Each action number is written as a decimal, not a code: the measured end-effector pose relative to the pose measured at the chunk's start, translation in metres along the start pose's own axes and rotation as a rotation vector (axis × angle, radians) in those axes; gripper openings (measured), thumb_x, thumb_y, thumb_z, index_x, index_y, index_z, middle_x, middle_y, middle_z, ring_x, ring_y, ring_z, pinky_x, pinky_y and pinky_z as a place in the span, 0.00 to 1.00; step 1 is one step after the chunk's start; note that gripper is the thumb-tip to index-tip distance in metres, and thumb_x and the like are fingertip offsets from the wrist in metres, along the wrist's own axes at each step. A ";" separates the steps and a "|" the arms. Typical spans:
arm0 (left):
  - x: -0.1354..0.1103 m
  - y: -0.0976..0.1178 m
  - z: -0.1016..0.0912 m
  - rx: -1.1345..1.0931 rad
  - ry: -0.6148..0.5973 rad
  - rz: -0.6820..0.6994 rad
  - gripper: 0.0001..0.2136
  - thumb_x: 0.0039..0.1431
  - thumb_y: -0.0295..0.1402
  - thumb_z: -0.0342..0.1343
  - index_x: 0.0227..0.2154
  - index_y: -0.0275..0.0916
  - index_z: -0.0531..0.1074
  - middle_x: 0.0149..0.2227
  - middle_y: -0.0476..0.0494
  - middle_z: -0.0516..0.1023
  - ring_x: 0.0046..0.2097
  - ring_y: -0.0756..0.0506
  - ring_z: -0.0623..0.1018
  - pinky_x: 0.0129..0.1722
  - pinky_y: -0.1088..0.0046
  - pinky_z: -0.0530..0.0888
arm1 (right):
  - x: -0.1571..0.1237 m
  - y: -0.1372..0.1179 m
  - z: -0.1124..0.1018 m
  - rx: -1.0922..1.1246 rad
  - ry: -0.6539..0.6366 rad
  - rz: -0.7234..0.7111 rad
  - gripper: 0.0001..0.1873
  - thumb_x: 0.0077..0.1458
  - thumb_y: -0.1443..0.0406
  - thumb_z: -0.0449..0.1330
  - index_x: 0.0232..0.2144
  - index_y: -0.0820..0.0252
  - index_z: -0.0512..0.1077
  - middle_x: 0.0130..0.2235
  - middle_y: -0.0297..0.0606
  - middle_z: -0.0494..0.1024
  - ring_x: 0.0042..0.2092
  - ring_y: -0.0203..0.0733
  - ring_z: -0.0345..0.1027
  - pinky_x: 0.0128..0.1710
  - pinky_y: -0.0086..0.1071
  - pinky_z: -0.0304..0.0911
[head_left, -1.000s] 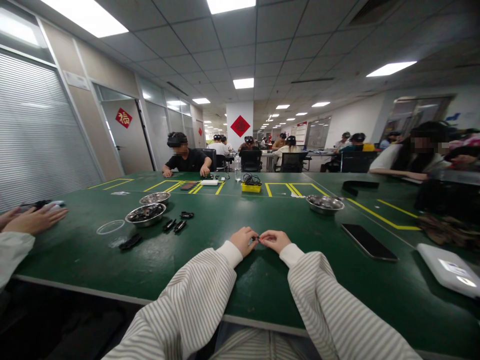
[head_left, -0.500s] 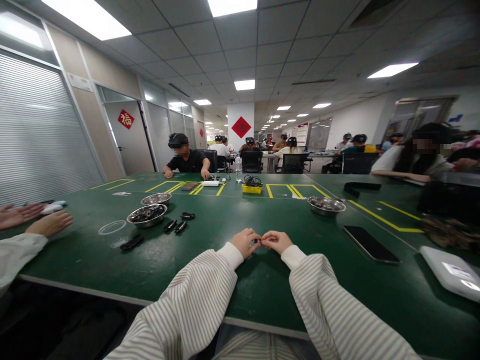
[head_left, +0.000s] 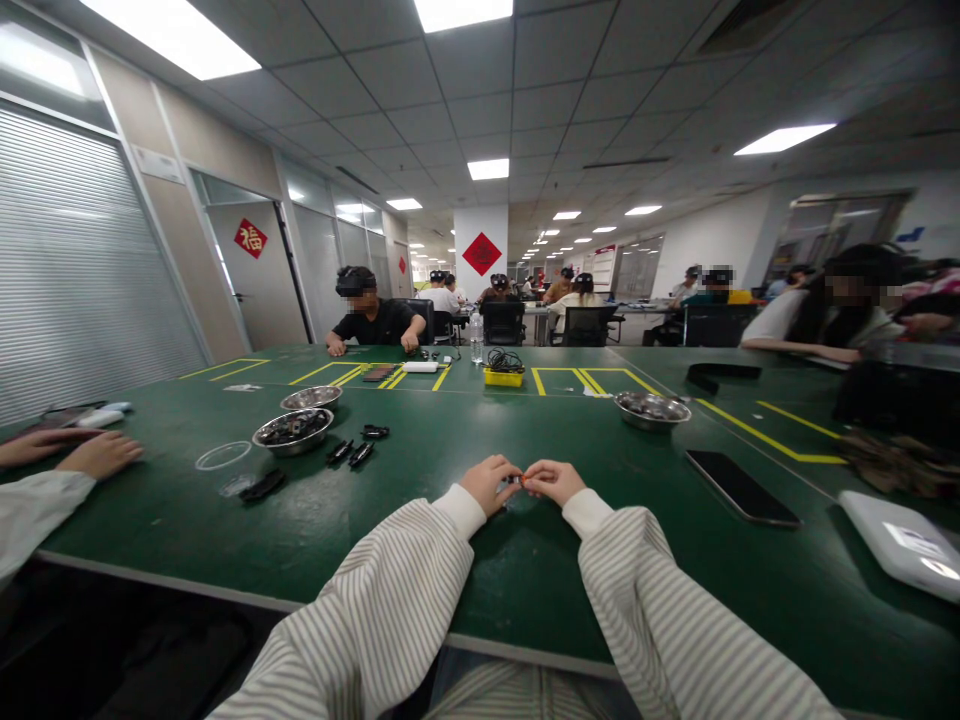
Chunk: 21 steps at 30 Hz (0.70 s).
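Note:
My left hand [head_left: 489,484] and my right hand [head_left: 555,482] meet fingertip to fingertip above the green table [head_left: 540,590]. Between them is a small part with orange on it [head_left: 524,481], mostly covered by fingers, so its kind does not show. The right fingertips pinch its orange end. The left fingers are closed on a dark bit at the other side. To the left lie several small black parts [head_left: 361,455], and a larger black piece [head_left: 262,485] rests closer to me.
A metal bowl [head_left: 264,442] full of black parts stands left, another bowl [head_left: 311,390] behind it, a third [head_left: 652,424] at right. A phone [head_left: 742,487] and a white device [head_left: 900,540] lie right. A co-worker's hands [head_left: 101,455] rest at far left.
My hands stay in nearly the same place, with only a slight shift of the fingers around the small part. At far left, the co-worker's hands have turned palm down onto the table.

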<state>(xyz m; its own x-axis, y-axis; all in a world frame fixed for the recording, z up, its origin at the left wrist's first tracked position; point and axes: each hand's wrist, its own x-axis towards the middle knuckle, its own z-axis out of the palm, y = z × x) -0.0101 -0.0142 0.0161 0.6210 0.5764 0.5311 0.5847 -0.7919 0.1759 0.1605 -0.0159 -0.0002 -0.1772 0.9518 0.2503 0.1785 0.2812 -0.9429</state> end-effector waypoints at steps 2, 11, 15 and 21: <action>0.000 0.000 0.000 -0.011 0.005 -0.002 0.10 0.51 0.36 0.45 0.34 0.39 0.65 0.32 0.47 0.66 0.35 0.51 0.66 0.35 0.77 0.65 | 0.001 0.001 -0.001 -0.005 -0.005 0.001 0.15 0.29 0.59 0.61 0.21 0.65 0.69 0.19 0.35 0.72 0.21 0.34 0.65 0.23 0.30 0.63; 0.000 0.000 0.002 -0.112 0.021 0.043 0.11 0.51 0.32 0.44 0.38 0.39 0.64 0.34 0.47 0.67 0.36 0.52 0.67 0.38 0.77 0.65 | 0.003 -0.002 -0.003 -0.016 0.008 -0.003 0.14 0.30 0.59 0.60 0.21 0.65 0.70 0.20 0.36 0.72 0.22 0.34 0.65 0.24 0.30 0.62; 0.000 -0.002 0.007 -0.080 -0.013 0.066 0.11 0.52 0.33 0.43 0.38 0.42 0.66 0.33 0.48 0.68 0.35 0.53 0.68 0.37 0.78 0.65 | 0.002 -0.001 -0.002 -0.092 -0.007 0.010 0.13 0.32 0.59 0.59 0.20 0.65 0.68 0.20 0.37 0.73 0.21 0.33 0.64 0.21 0.27 0.61; 0.006 -0.038 0.001 0.146 -0.012 -0.191 0.11 0.52 0.31 0.43 0.36 0.43 0.67 0.33 0.47 0.68 0.35 0.51 0.68 0.35 0.77 0.65 | 0.002 0.002 -0.004 -0.203 0.000 0.056 0.12 0.39 0.59 0.54 0.21 0.64 0.67 0.20 0.37 0.72 0.19 0.31 0.63 0.17 0.24 0.57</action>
<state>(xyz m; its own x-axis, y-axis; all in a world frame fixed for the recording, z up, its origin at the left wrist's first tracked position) -0.0281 0.0189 0.0118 0.4972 0.7160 0.4900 0.7609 -0.6313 0.1504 0.1637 -0.0127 -0.0003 -0.1617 0.9666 0.1988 0.3798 0.2469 -0.8915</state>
